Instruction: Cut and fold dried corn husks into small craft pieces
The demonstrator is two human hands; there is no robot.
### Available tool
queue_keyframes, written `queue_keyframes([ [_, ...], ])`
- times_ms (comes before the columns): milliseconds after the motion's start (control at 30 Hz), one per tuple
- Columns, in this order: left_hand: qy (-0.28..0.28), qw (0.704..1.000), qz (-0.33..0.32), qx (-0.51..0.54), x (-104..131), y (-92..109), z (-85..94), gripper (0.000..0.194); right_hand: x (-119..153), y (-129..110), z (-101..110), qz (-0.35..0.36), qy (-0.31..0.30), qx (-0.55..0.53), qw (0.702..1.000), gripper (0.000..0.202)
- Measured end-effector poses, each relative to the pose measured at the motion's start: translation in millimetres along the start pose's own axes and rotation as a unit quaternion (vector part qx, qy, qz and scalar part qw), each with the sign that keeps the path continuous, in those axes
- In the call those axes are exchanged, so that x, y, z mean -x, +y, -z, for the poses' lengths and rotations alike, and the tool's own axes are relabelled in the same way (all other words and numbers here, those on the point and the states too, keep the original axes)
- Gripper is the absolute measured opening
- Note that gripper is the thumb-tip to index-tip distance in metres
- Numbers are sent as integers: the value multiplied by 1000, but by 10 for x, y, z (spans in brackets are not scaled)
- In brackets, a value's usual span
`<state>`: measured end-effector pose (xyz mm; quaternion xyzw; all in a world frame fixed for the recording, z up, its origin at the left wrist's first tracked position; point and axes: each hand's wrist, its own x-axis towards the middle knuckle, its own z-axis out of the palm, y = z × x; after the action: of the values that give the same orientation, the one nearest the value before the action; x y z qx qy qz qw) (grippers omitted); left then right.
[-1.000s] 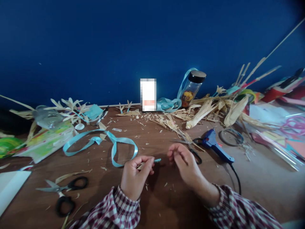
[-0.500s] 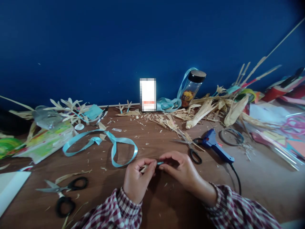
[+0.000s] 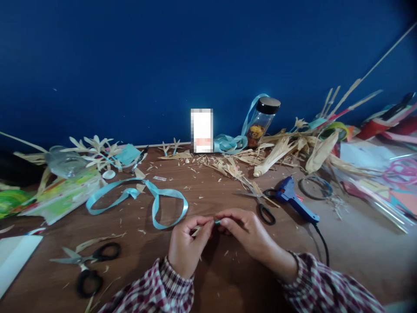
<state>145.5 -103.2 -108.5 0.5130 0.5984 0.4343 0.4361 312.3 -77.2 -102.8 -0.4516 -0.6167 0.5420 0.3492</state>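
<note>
While I look down through the head camera from afar, I see the fingertips of the left hand (image 3: 187,245) pinched together on a small, slim piece with a light-blue end (image 3: 217,222), and the thumb and fingers of the right hand (image 3: 254,237) close on that same end from the other side. The piece sits in the gap where the two hands nearly meet, above the brown wood-grain table (image 3: 228,282); most of it is hidden from me by the fingers. Both wrists come out of gathered burgundy-and-white checked sleeves (image 3: 177,278). Just beyond the left hand I have a looped, shiny light-blue ribbon (image 3: 151,187) lying loosely, and to the left of that wrist, open black-handled scissors (image 3: 81,261). Past the right hand lie a second pair of black-handled scissors (image 3: 259,201) and, near them, a blue glue gun (image 3: 298,202) with a black cord running toward me. Farther out, dry straw-coloured husks (image 3: 275,158) are heaped, with pale scraps scattered before them. A clear jar with a black lid (image 3: 260,124) leans by the dark-blue wall (image 3: 130,65), and to its left I make out a bright upright rectangle (image 3: 202,124), too pixelated to read.
</note>
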Motion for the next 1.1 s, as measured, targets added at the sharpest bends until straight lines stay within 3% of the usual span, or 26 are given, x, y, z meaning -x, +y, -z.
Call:
queue_keyframes([
  [133, -7, 1000, 3, -11, 17, -15, -20, 18, -5, -5, -17, -2, 17, 30, 999, 9],
  [433, -31, 999, 8, 13, -19, 41, 11, 17, -17, 3, -5, -71, -10, -80, 994, 25],
  [600, -27, 999, 21, 21, -12, 14, 2, 20, -12, 4, 2, -39, -1, -27, 999, 15],
  [667, -32, 997, 32, 63, 13, 5, -17, 30, -24, 17, 4, -45, 14, -42, 998, 11],
  [767, -34, 985, 33, 168, 45, -9, -35, 60, -49, 47, 3, -87, 35, -167, 981, 17],
  [800, -30, 980, 25, 197, 51, -17, -33, 63, -55, 55, 1, -99, 38, -209, 972, 19],
  [933, 9, 972, 3, 234, 43, -50, -4, 37, -55, 68, -14, -126, 34, -298, 946, 22],
  [1100, 35, 981, 5, 190, 48, -8, -21, 28, -39, 77, -36, -126, 31, -302, 945, 24],
])
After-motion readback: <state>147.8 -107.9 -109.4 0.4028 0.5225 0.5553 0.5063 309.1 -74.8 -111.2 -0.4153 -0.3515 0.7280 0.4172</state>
